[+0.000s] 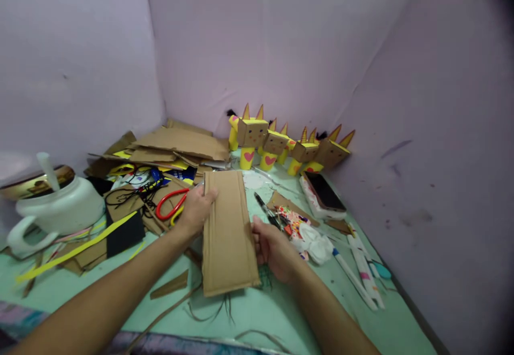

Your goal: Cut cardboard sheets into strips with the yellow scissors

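Observation:
A long rectangular piece of brown cardboard [227,232] is held up over the table between my two hands. My left hand [197,208] grips its left edge near the top, with the thumb on the front face. On the right edge, lower down, my right hand [275,248] holds it, its fingers partly behind the sheet. Just left of my left hand lie scissors with red handles [166,205]. Close to my right hand are a black pen [265,208] and a crumpled white tissue [317,242].
Several cardboard-and-yellow figures with pointed ears [252,133] stand at the back. Stacked cardboard [180,143] lies back left, a white pot [60,205] at far left. A phone [324,190] and white markers [353,277] lie right. Cardboard scraps [169,284] lie in front.

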Demonstrator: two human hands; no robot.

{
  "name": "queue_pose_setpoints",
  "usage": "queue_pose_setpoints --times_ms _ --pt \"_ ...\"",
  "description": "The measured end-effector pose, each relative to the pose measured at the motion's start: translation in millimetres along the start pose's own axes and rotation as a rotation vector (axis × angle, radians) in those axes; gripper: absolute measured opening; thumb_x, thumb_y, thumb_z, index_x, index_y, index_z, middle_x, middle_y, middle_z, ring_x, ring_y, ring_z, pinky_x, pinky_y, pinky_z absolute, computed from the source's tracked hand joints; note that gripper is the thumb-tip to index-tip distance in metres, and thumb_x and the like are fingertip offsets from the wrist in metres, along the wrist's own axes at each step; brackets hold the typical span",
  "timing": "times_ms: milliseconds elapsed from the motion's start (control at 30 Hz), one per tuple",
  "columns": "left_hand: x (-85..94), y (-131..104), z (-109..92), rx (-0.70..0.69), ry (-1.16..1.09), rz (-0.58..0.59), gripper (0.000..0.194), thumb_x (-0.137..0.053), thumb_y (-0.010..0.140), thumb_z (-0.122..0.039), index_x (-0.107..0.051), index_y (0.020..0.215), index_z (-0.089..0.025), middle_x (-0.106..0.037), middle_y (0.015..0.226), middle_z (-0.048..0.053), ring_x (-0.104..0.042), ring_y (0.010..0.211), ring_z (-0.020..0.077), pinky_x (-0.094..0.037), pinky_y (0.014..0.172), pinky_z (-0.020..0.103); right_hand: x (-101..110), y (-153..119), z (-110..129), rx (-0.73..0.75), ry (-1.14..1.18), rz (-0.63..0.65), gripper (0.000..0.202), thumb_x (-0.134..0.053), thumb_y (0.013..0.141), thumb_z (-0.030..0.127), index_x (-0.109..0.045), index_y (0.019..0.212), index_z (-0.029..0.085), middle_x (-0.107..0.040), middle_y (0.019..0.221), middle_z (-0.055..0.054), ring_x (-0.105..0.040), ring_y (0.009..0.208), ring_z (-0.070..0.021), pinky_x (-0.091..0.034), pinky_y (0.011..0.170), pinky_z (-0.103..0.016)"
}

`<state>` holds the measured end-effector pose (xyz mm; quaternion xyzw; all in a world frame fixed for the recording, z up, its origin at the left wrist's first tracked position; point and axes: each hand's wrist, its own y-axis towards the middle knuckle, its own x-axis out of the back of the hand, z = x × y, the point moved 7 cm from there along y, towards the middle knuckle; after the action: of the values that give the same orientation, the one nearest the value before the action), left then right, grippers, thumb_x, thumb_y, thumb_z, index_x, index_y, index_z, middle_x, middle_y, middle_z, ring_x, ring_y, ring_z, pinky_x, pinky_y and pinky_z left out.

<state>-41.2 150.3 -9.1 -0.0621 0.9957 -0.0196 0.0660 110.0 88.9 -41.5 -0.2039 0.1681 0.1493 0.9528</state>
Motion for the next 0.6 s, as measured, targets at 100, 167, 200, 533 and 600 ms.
queue_pose_setpoints --times_ms 100,167,200,533,600 --pt "6.8 9 1 -0.014 -0.006 -0.051 0.027 -0.067 0.062 -0.033 -0.060 0.079 -0.014 -0.065 0.063 0.000 -0.059 0.058 0.0170 -0.045 0.054 0.025 -9 -1 -6 0.037 -0.018 0.068 0.034 -0.076 0.057 0.041 -0.068 0.075 0.014 -0.069 0.068 -0.003 -0.062 0.060 -0.0149 -0.047 0.059 -0.024" --pt "3.6 9 2 -0.004 -0.035 -0.027 0.028 -0.067 0.062 -0.034 -0.059 0.081 -0.014 -0.065 0.063 0.000 -0.060 0.060 0.0174 -0.046 0.056 0.026 -8 0 -6 0.076 -0.015 0.053 0.034 -0.078 0.055 0.037 -0.069 0.078 0.014 -0.071 0.072 -0.004 -0.064 0.065 -0.0172 -0.047 0.066 -0.027" --pt "-0.2 8 2 0.008 -0.056 0.007 0.031 -0.067 0.062 -0.035 -0.059 0.083 -0.014 -0.066 0.066 0.000 -0.061 0.062 0.0180 -0.047 0.058 0.026 -6 0 -5 0.090 -0.012 0.026 0.033 -0.077 0.055 0.037 -0.069 0.077 0.014 -0.071 0.072 -0.004 -0.064 0.064 -0.0179 -0.047 0.066 -0.028" --pt "-35.4 -33 17 0.161 -0.062 0.234 0.040 -0.073 0.060 -0.030 -0.057 0.091 -0.011 -0.069 0.086 0.010 -0.065 0.072 0.0220 -0.051 0.063 0.032 19 6 6 0.139 0.058 -0.178 0.028 -0.076 0.053 0.036 -0.067 0.070 0.015 -0.072 0.066 -0.005 -0.066 0.069 -0.0235 -0.049 0.066 -0.033" --pt "-34.3 -33 20 0.144 -0.043 0.200 0.035 -0.070 0.063 -0.029 -0.057 0.090 -0.011 -0.070 0.085 0.009 -0.064 0.071 0.0211 -0.051 0.063 0.031 18 7 3 0.124 0.075 -0.181 0.028 -0.076 0.053 0.035 -0.067 0.070 0.015 -0.071 0.066 -0.006 -0.066 0.072 -0.0244 -0.049 0.066 -0.034"
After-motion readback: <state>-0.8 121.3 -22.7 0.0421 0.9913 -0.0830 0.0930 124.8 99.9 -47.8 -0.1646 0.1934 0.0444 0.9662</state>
